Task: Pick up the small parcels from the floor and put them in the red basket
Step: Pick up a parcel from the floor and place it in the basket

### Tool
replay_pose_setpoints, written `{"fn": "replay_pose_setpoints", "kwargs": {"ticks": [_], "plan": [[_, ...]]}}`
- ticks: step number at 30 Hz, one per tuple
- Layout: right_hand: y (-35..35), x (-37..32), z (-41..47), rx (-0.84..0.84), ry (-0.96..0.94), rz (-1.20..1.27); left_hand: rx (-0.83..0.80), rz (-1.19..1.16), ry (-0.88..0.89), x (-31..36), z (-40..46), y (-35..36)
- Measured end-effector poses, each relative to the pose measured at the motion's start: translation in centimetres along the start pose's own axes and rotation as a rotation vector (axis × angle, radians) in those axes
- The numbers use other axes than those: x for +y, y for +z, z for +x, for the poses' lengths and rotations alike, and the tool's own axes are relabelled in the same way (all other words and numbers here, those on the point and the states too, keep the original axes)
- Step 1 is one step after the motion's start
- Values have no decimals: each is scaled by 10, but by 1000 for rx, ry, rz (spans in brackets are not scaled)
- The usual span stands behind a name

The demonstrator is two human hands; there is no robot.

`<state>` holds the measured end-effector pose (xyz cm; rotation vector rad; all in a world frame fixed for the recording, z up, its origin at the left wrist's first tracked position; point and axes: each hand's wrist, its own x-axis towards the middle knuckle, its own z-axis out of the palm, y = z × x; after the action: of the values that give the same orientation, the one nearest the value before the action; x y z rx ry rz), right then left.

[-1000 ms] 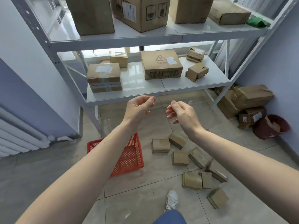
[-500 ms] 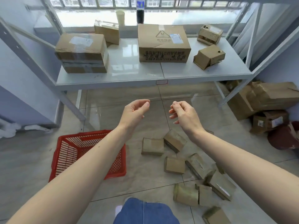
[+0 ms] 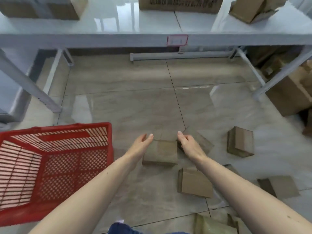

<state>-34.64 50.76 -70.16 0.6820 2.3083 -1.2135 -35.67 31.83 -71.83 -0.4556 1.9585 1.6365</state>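
Nearest, at the bottom edge, a bit of blue cloth point(image 3: 121, 229) and a parcel point(image 3: 214, 225) partly cut off by the frame. Further up, on the tiled floor point(image 3: 135, 107), a second parcel point(image 3: 194, 183) between the two forearms, and to the right a flat one point(image 3: 280, 188) lying apart. On the left, red basket point(image 3: 55, 166) standing on the floor, just beside the left forearm, nothing seen inside.

Then the hands, reaching down to either side of one parcel point(image 3: 162, 154) in the middle. Left hand point(image 3: 141, 146) at its left edge, fingers relaxed and a little bent, gripping nothing. Right hand point(image 3: 189, 146) at its right edge, also open, fingers loosely forward, holding nothing. Contact with the cardboard not clear for either hand. Behind the right hand, another parcel point(image 3: 200, 141), mostly hidden. More to the right, a parcel standing alone point(image 3: 239, 142), well apart from the hands.

Farther, grey shelf point(image 3: 101, 39) across the top with a small pink label point(image 3: 177, 40) on its front edge and big boxes point(image 3: 179, 5) on it. At far right, under the shelf, large cartons point(image 3: 290, 97) against the wall.
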Motion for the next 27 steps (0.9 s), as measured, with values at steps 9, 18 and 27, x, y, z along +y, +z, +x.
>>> {"fn": "replay_pose_setpoints", "kwargs": {"ticks": [9, 18, 27], "plan": [[56, 84, 100, -111, 109, 38, 49, 56, -116, -82, 98, 19], [72, 99, 129, -133, 248, 297, -2, 47, -110, -87, 115, 22], [7, 1, 38, -12, 234, 389, 60, 39, 24, 9, 25, -7]]}}
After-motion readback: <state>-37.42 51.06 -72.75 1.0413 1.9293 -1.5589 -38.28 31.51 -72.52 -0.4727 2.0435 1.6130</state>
